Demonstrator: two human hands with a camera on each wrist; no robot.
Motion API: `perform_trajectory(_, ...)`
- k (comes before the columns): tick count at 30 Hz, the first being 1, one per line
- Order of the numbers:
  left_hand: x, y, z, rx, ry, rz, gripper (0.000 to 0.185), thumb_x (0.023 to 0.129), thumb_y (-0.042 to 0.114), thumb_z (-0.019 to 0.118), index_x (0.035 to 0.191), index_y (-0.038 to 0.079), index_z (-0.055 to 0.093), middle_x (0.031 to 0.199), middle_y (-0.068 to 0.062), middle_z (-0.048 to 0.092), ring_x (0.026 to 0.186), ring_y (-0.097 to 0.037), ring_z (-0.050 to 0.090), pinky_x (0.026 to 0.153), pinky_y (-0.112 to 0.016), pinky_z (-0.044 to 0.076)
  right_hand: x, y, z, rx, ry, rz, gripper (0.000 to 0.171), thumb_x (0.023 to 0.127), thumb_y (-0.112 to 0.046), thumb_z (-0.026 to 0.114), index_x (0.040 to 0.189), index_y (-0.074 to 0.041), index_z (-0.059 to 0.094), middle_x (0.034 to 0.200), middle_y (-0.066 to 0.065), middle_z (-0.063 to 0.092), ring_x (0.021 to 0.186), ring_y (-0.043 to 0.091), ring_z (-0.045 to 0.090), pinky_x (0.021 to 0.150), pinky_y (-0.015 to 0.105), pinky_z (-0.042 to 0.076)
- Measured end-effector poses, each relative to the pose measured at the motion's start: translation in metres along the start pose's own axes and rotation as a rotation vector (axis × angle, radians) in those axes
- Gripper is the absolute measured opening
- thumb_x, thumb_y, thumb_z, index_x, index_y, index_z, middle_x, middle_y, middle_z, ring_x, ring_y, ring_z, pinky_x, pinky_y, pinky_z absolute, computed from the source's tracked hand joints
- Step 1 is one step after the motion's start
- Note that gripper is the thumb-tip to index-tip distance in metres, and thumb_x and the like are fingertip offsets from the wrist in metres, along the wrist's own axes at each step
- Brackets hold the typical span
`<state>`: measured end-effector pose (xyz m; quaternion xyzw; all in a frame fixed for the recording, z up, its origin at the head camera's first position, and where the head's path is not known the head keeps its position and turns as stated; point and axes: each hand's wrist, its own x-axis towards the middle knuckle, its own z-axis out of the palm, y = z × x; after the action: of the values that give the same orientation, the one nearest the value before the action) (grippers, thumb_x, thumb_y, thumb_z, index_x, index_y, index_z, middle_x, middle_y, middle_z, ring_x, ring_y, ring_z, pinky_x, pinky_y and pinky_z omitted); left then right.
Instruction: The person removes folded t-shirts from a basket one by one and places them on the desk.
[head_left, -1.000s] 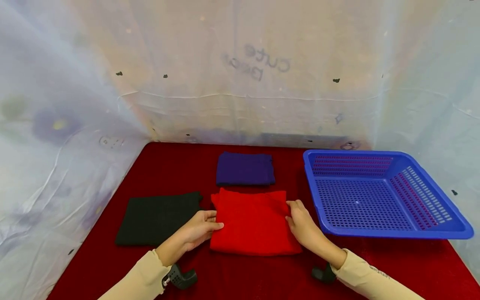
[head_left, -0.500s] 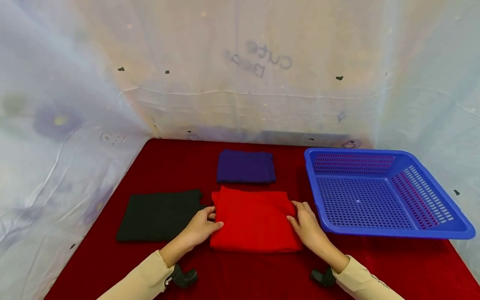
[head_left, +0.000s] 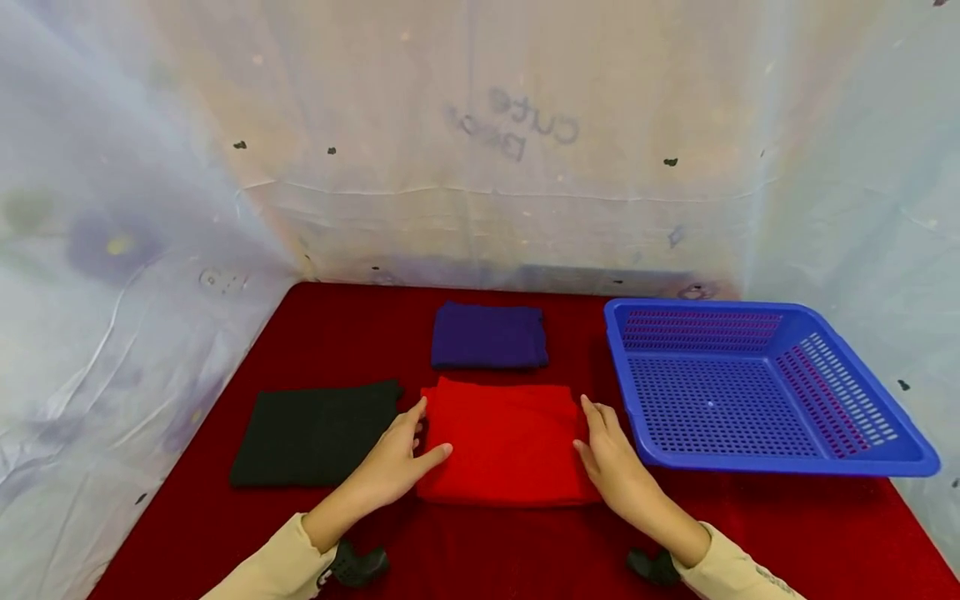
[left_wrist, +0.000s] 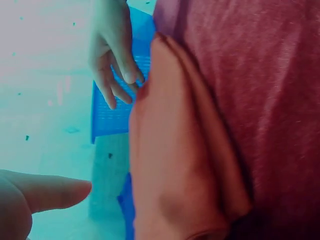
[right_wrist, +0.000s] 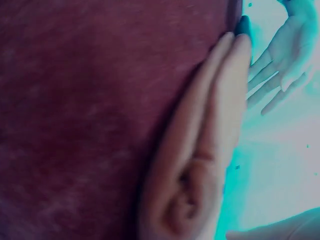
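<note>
Red cloth flanked by two open hands

Red folded fabric square (head_left: 504, 442) is seen at the frame's lower centre on the dark red velvet desk (head_left: 315, 333). It is flanked by the left hand (head_left: 393, 462) and right hand (head_left: 617, 460), fingers straight, gripping nothing.

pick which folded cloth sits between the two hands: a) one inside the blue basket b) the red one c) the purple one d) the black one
b: the red cloth lies between the left hand and the right hand, one at each side edge; the black cloth lies further left.
</note>
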<state>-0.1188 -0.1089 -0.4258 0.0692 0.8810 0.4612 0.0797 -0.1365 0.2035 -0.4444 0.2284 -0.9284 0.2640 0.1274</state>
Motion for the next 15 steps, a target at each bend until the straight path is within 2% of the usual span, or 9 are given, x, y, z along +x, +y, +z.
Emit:
perform_trajectory(6,0.002,0.006,-0.015,-0.029,-0.011,0.054,0.077,0.101,0.034,0.06,0.155,-0.005,0.022,0.153,-0.027,0.032,0.138,-0.043,0.036,0.111,-0.055,0.033,0.005,-0.014,-0.017,0.1,-0.066,0.003,0.06,0.095,-0.005,0.068,0.144,0.013,0.038,0.135,0.026,0.048,0.125,0.038,0.052,0.1,0.052,0.046)
perform_trajectory(10,0.005,0.011,-0.03,-0.026,0.013,0.098,0.071,0.103,0.036,0.056,0.155,-0.002,0.026,0.154,-0.024,0.033,0.141,-0.041,0.033,0.113,-0.055,0.03,0.011,-0.019,-0.036,0.193,-0.099,0.01,0.058,0.101,-0.015,0.062,0.148,0.007,0.037,0.141,0.022,0.048,0.129,0.036,0.05,0.102,0.051,0.045)
perform_trajectory(13,0.008,0.014,-0.043,-0.044,0.038,0.132,0.066,0.105,0.036,0.053,0.155,0.001,0.029,0.155,-0.021,0.034,0.141,-0.04,0.033,0.113,-0.056,0.029,0.017,-0.019,-0.052,0.281,-0.086,0.006,0.054,0.103,-0.016,0.058,0.149,0.005,0.039,0.144,0.02,0.047,0.129,0.034,0.051,0.102,0.044,0.045)
perform_trajectory(15,0.011,0.015,-0.051,-0.071,0.051,0.144,0.063,0.105,0.037,0.051,0.154,0.003,0.031,0.155,-0.019,0.036,0.141,-0.039,0.034,0.113,-0.057,0.03,0.022,-0.016,-0.063,0.359,-0.076,0.023,0.052,0.104,-0.016,0.056,0.149,0.004,0.04,0.146,0.019,0.047,0.131,0.033,0.05,0.103,0.034,0.045)
